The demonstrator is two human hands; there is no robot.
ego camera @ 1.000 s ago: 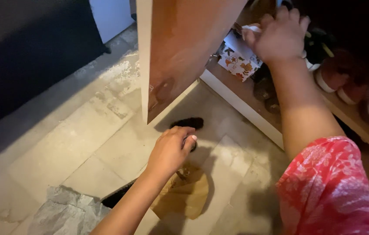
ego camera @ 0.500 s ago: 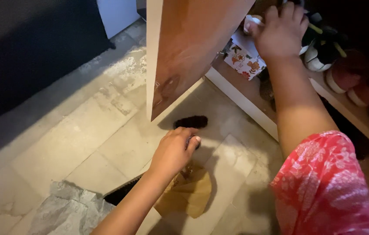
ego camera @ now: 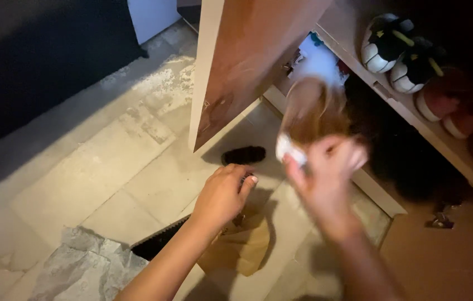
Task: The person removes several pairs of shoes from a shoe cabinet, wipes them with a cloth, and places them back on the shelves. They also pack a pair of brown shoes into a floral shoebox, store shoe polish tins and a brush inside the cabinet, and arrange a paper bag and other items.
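Note:
My left hand (ego camera: pixel 222 195) rests low over the tiled floor (ego camera: pixel 108 167), fingers curled round a small dark object (ego camera: pixel 246 180) that is mostly hidden. Just beyond it lies a dark fuzzy brush-like thing (ego camera: pixel 243 155). My right hand (ego camera: pixel 326 173) is in mid-air in front of the cabinet, motion-blurred. It grips a brownish object with a white end (ego camera: pixel 309 120), too blurred to name. A brown paper bag (ego camera: pixel 242 245) lies under my left wrist.
An open wooden cabinet door (ego camera: pixel 247 61) hangs above the brush. The shelf (ego camera: pixel 415 120) holds black-and-white shoes (ego camera: pixel 392 47), pinkish shoes (ego camera: pixel 443 100) and a white box (ego camera: pixel 320 61). Grey crumpled paper (ego camera: pixel 80 267) lies at the lower left. A dark panel (ego camera: pixel 35 61) stands at the far left.
My right hand has pulled back out of the shelf toward me, bringing a brownish object with it. My left hand has stayed on the floor.

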